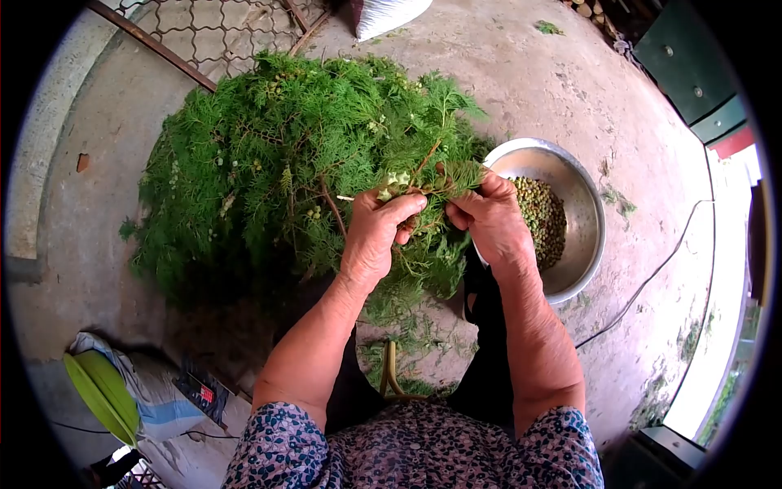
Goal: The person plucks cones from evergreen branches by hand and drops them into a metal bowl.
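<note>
A large heap of green leafy branches (269,147) covers the floor before me. My left hand (381,224) is closed on a branch with pale green cones (397,181) at its fingertips. Close to its right, my right hand (493,216) pinches the same leafy branch (444,183); its fingertips are partly hidden by leaves. Just beyond my right hand stands a round metal bowl (590,204), holding many small green and brown cones or seeds (542,220). My right wrist passes over the bowl's left edge.
A metal grille (204,33) and a white sack (389,16) lie beyond the heap. At the lower left are a lime green basin (99,395) and a grey-blue bag (163,403). A cable (652,277) crosses the floor at right, near green drawers (684,69).
</note>
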